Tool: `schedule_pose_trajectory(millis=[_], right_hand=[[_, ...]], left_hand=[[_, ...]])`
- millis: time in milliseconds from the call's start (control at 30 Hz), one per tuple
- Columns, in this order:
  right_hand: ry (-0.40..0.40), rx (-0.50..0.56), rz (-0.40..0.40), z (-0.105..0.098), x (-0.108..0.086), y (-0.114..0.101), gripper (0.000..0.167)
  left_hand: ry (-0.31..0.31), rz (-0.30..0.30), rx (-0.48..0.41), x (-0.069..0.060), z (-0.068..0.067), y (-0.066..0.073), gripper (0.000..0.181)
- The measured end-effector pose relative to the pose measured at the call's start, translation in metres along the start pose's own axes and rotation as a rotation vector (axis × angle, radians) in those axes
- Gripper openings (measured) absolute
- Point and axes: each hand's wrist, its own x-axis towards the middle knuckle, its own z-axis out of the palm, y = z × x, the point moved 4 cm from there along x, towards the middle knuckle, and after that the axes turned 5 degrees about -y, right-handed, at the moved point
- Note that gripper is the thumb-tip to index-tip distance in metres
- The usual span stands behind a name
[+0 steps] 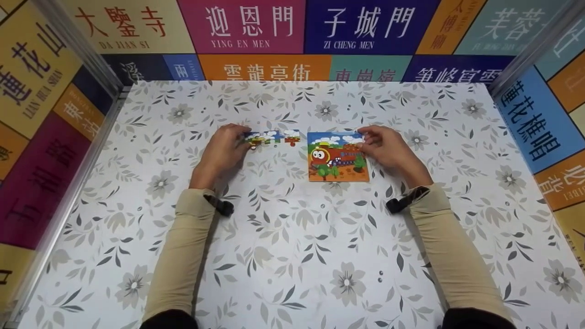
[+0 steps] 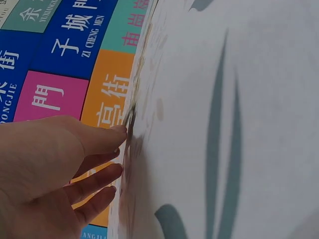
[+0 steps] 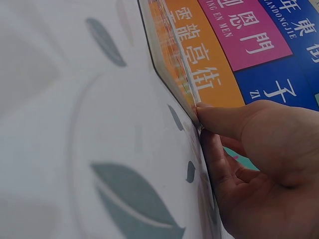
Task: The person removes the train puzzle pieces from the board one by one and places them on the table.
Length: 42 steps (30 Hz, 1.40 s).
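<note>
My left hand (image 1: 222,148) is at the left end of a short row of jigsaw pieces (image 1: 269,135), printed with blue sky, clouds and bits of red. Its thumb and forefinger pinch the end piece, largely hidden by the fingers. In the left wrist view the pieces show only as a thin edge under the thumb. To the right lies a square picture board (image 1: 337,157) with a red cartoon train, green bushes and orange ground. My right hand (image 1: 387,145) pinches its right edge near the top corner, thumb on the face. The board's thick edge (image 3: 172,82) shows in the right wrist view.
The table (image 1: 292,256) wears a white cloth printed with grey flowers and leaves. Colourful panels with lettering (image 1: 249,25) stand upright behind it and along both sides. Small dark cameras (image 1: 224,208) sit at both wrists. A narrow gap separates the pieces from the board.
</note>
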Motion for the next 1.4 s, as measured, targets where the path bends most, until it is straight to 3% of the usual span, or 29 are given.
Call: schedule_pose_trajectory(millis=[200, 367, 633, 867, 1000, 1167, 1400], right_hand=[[-0.002, 0.002, 0.011, 0.000, 0.001, 0.001, 0.048], [-0.003, 0.007, 0.000, 0.000, 0.000, 0.001, 0.048], [-0.014, -0.022, -0.089, -0.001, 0.001, 0.001, 0.047], [-0.003, -0.009, -0.027, -0.001, 0.001, 0.003, 0.047], [-0.005, -0.005, -0.015, 0.000, 0.001, 0.003, 0.046], [-0.007, 0.001, -0.005, 0.000, 0.002, 0.004, 0.046], [-0.003, -0.003, -0.014, 0.000, 0.001, 0.003, 0.046]], left_hand=[[0.015, 0.011, 0.001, 0.001, 0.002, -0.002, 0.040], [-0.007, -0.021, -0.024, 0.002, 0.003, -0.004, 0.042], [0.009, 0.024, -0.023, 0.002, 0.000, -0.004, 0.041], [-0.007, -0.039, -0.043, 0.001, -0.003, 0.001, 0.048], [0.022, -0.028, -0.043, 0.002, -0.004, 0.011, 0.048], [0.042, 0.092, -0.074, 0.006, 0.003, 0.031, 0.044], [-0.059, 0.227, -0.059, 0.013, 0.030, 0.077, 0.044]])
